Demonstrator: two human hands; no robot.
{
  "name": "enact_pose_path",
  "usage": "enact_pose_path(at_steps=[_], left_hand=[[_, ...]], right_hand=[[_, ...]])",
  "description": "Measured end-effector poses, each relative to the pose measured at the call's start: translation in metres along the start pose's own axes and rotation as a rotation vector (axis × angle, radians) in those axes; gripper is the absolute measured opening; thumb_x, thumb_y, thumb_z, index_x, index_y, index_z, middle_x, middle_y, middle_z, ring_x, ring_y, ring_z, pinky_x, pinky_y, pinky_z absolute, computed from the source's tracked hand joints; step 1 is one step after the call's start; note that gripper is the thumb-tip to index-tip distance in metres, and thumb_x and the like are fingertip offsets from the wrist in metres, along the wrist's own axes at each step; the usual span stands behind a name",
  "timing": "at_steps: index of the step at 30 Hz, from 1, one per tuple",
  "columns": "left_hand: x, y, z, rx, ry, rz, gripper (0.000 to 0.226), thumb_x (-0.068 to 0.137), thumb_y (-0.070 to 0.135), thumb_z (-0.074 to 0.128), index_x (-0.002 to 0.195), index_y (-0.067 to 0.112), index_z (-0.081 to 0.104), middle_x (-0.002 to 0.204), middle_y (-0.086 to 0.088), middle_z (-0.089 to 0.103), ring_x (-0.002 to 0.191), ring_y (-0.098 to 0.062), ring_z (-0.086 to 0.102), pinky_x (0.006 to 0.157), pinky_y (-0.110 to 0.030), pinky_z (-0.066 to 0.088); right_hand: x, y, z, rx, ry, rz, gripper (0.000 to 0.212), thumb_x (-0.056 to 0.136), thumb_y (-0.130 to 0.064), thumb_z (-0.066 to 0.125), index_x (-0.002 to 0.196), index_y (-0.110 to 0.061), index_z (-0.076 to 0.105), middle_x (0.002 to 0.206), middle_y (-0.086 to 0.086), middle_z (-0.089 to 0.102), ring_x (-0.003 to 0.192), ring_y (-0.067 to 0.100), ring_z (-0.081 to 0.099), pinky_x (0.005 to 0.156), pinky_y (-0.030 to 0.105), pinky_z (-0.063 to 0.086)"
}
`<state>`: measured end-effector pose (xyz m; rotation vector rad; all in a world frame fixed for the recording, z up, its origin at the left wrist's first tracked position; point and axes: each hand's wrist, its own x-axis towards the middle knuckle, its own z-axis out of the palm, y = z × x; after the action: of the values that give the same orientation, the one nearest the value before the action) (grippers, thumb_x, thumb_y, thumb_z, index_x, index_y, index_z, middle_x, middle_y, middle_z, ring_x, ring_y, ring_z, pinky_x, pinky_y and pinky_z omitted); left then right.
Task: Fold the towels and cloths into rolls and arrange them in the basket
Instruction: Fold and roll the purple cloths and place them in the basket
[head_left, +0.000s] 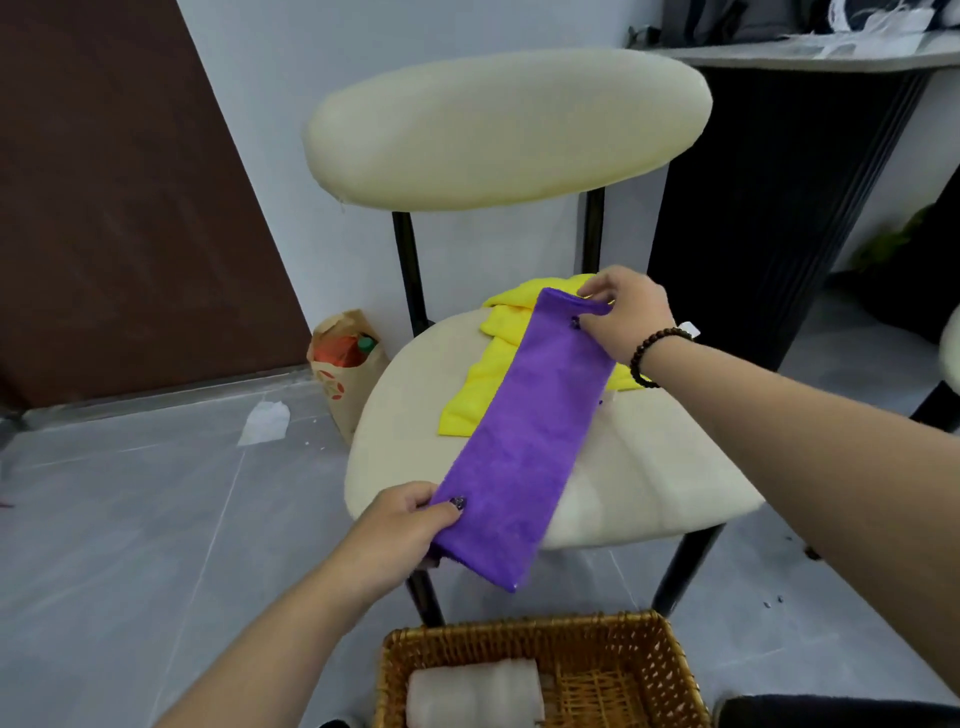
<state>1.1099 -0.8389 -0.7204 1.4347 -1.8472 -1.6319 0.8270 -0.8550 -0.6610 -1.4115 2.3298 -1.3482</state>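
A purple cloth (524, 436), folded into a long narrow strip, stretches diagonally over the cream chair seat (649, 467). My left hand (405, 525) pinches its near end at the seat's front edge. My right hand (628, 306) pinches its far end above the seat. A yellow cloth (493, 364) lies crumpled on the seat, partly under the purple strip. Below, a wicker basket (670, 660) stands on the floor with one white rolled towel (472, 693) in its left side.
The chair has a cream backrest (504, 130) and black legs. A paper bag (348, 374) with items stands on the floor to the left, near a white scrap (265, 421). A dark table base (769, 208) stands at the right.
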Motion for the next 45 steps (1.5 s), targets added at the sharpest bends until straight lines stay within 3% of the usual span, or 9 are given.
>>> enact_pose_path(at_steps=[4,14,21,24,27,33,37,41,45], left_hand=[[0.002,0.005,0.025,-0.186,-0.039,-0.008,0.016,0.098,0.018,0.052,0.101,0.006,0.062,0.072,-0.009,0.073,0.054,-0.014,0.068,0.049,-0.017,0.044],[0.014,0.016,0.041,-0.343,-0.099,-0.103,0.017,0.1,0.022,0.047,0.091,0.009,0.055,0.069,-0.013,0.073,0.048,-0.018,0.067,0.041,-0.019,0.038],[0.006,0.02,0.043,-0.349,-0.11,-0.1,0.016,0.102,0.024,0.044,0.095,0.013,0.053,0.072,-0.011,0.074,0.053,-0.016,0.069,0.048,-0.02,0.042],[0.002,0.022,0.049,-0.35,-0.141,-0.089,0.016,0.104,0.027,0.039,0.101,0.017,0.052,0.076,-0.008,0.075,0.059,-0.015,0.071,0.051,-0.021,0.042],[0.0,0.024,0.062,-0.376,-0.175,-0.065,0.019,0.105,0.027,0.034,0.106,0.02,0.051,0.078,-0.003,0.075,0.062,-0.013,0.071,0.05,-0.02,0.039],[-0.004,0.031,0.082,-0.443,-0.161,-0.093,0.02,0.105,0.027,0.033,0.108,0.02,0.051,0.076,-0.001,0.075,0.057,-0.01,0.07,0.048,-0.019,0.038],[-0.013,0.035,0.089,-0.466,-0.099,-0.133,0.014,0.104,0.022,0.036,0.11,0.018,0.048,0.103,-0.005,0.07,0.053,-0.008,0.068,0.044,-0.016,0.042],[-0.02,0.035,0.089,-0.465,-0.048,-0.116,0.013,0.101,0.016,0.041,0.097,0.017,0.053,0.084,-0.001,0.068,0.051,-0.006,0.065,0.052,-0.022,0.042],[-0.022,0.031,0.081,-0.235,0.001,-0.045,0.012,0.098,0.017,0.048,0.098,0.014,0.06,0.081,-0.002,0.07,0.058,-0.007,0.062,0.052,-0.02,0.042]], right_hand=[[0.042,-0.018,0.027,-0.367,-0.123,-0.19,0.024,0.084,-0.011,0.058,0.106,-0.021,0.059,0.108,0.0,0.065,0.105,0.026,0.057,0.093,0.035,0.042],[0.045,0.005,0.098,-0.975,-0.221,-0.397,0.029,0.093,-0.006,0.041,0.12,-0.014,0.049,0.122,0.008,0.054,0.118,0.028,0.045,0.093,0.039,0.033],[0.006,0.001,0.059,-0.548,-0.172,-0.303,0.023,0.092,-0.023,0.054,0.112,-0.015,0.059,0.117,0.006,0.053,0.113,0.026,0.047,0.09,0.038,0.04],[-0.045,0.003,0.026,-0.343,-0.156,-0.15,0.008,0.088,-0.023,0.057,0.089,-0.016,0.061,0.093,0.004,0.054,0.096,0.025,0.054,0.079,0.035,0.044],[-0.1,0.013,-0.002,-0.339,-0.252,0.119,0.014,0.085,-0.028,0.06,0.092,-0.015,0.059,0.088,0.002,0.058,0.091,0.024,0.056,0.069,0.03,0.038],[-0.147,0.014,-0.033,0.114,-0.328,0.496,0.02,0.086,-0.018,0.062,0.068,-0.01,0.057,0.071,0.014,0.067,0.065,0.024,0.064,0.072,0.038,0.054],[-0.173,0.011,-0.029,0.446,-0.276,0.688,0.02,0.09,-0.015,0.062,0.072,-0.009,0.054,0.076,0.015,0.059,0.07,0.025,0.062,0.06,0.027,0.045],[-0.177,0.013,-0.029,0.505,-0.281,0.731,0.017,0.087,-0.024,0.067,0.088,-0.009,0.059,0.088,0.015,0.068,0.071,0.02,0.067,0.062,0.026,0.046],[-0.17,0.015,-0.033,0.492,-0.324,0.696,0.025,0.083,-0.014,0.072,0.103,-0.007,0.059,0.089,0.014,0.069,0.066,0.016,0.067,0.066,0.027,0.053]])
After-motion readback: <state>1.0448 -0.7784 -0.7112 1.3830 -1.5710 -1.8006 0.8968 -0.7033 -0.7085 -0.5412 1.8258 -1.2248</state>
